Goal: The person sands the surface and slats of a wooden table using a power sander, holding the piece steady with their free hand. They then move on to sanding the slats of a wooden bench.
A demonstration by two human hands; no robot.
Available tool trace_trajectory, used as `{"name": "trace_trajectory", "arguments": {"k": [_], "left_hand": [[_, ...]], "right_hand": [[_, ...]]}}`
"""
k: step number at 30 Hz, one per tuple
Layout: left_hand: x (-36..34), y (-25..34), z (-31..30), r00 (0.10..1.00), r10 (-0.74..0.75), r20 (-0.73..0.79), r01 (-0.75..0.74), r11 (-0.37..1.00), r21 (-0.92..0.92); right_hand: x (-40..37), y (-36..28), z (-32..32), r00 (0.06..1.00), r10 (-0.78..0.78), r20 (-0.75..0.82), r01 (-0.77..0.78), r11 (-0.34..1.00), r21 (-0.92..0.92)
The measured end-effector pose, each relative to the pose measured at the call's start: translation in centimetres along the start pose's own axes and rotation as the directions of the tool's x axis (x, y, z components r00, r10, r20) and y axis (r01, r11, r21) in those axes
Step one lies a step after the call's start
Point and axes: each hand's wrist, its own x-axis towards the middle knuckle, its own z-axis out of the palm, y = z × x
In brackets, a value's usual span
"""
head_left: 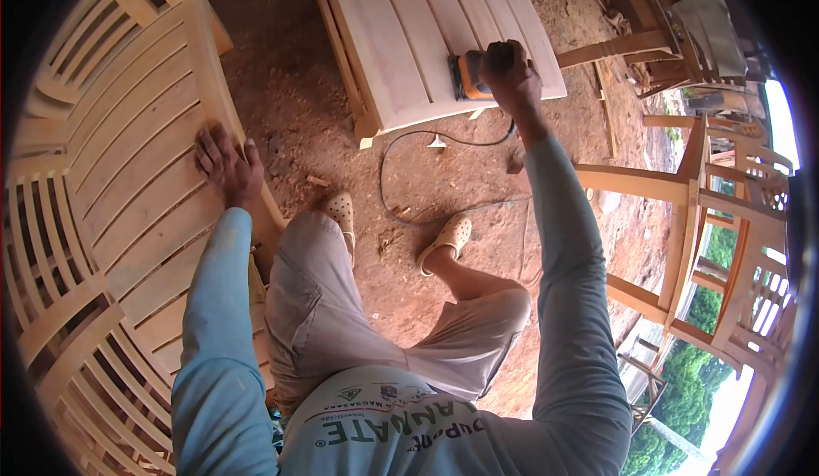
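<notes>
Hands (229, 166), two, one sander (470, 77) gripped, one bench (158, 188) touched

There are two clogs (450, 235), one sander (469, 75), one slatted tabletop (375, 41) and one slatted bench seat (209, 75).

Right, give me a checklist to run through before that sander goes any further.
1. Grip: ok; the right hand is closed around the top of the sander.
2. Sander over the work: ok; it is at the near end of the slatted top.
3. Left hand away from the sander: ok; it rests on the slatted seat on the other side.
4. Cord clear of the feet: not ok; it loops on the ground close to the right clog.
5. Ground tidy: not ok; wood scraps lie about.
6. Sander switched off: cannot tell.
</notes>
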Motion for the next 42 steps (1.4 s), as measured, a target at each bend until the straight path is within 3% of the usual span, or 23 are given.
{"name": "trace_trajectory", "arguments": {"k": [4, 8, 12, 20, 25, 28, 36, 42], "left_hand": [[0.0, 0.0, 0.0, 1.000, 0.004, 0.000, -0.004, 1.000, -0.028], [-0.1, 0.0, 0.1, 1.000, 0.001, -0.006, -0.001, 1.000, -0.012], [0.1, 0.1, -0.1, 1.000, 0.021, -0.015, -0.021, 1.000, -0.006], [0.0, 0.1, -0.1, 1.000, 0.016, -0.018, -0.015, 1.000, 0.022], [0.0, 0.0, 0.1, 0.999, 0.019, -0.028, -0.018, 1.000, 0.023], [0.0, 0.1, 0.1, 1.000, 0.021, -0.013, -0.021, 1.000, 0.020], [-0.1, 0.0, 0.0, 1.000, 0.004, -0.001, -0.004, 1.000, 0.019], [-0.1, 0.2, -0.1, 1.000, 0.010, -0.004, -0.010, 1.000, 0.025]], "right_hand": [[-0.8, 1.9, -0.4, 0.996, -0.081, 0.023, 0.080, 0.996, 0.032], [2.2, 4.7, 0.4, 0.999, -0.002, -0.037, 0.000, 0.999, -0.042], [4.6, 3.3, 0.9, 0.998, 0.057, 0.010, -0.057, 0.998, -0.006], [-1.5, 0.2, -0.6, 0.991, -0.128, 0.050, 0.125, 0.991, 0.056], [-1.5, 2.8, -1.2, 0.994, -0.106, -0.037, 0.108, 0.993, 0.043], [0.4, 2.5, -0.9, 0.999, -0.019, 0.026, 0.018, 1.000, 0.026], [-0.9, 0.0, 0.0, 0.994, -0.102, 0.026, 0.102, 0.995, 0.014], [1.3, 1.4, 0.4, 0.999, -0.047, -0.005, 0.047, 0.999, -0.002]]}}
